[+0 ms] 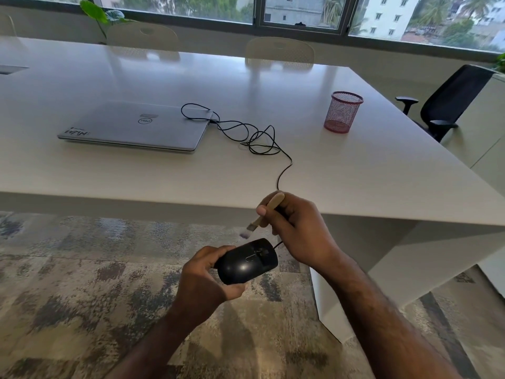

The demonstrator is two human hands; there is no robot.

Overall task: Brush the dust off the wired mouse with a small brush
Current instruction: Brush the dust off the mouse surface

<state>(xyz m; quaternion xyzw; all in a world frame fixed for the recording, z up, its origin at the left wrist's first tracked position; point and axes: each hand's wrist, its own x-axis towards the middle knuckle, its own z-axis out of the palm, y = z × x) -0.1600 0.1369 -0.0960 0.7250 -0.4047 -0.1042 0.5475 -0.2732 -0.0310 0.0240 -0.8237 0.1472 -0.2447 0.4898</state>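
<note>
white table (pixel 355 170) behind — left hand (pixel 203 280) grips mouse (pixel 247 261), right hand (pixel 297 228) brush (pixel 262 216).

brush (pixel 264 214) bristles blurred, cable (pixel 278 243) partly hidden behind right hand (pixel 297 228)

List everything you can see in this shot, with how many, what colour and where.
Mouse: one, black, held off the table, over the carpet.
Brush: one, wooden handle, pale bristles, just above the mouse.
Cable: one, black, looped across the table to the laptop.
Laptop: one, silver, closed, left on the table.
Mesh cup: one, red, right on the table.
Table: one, white.
Beige chairs: at least two, behind the table.
Office chair: one, black, far right.
Carpet: one, mottled grey, below.
Left hand: grips the mouse.
Right hand: holds the brush.
</note>
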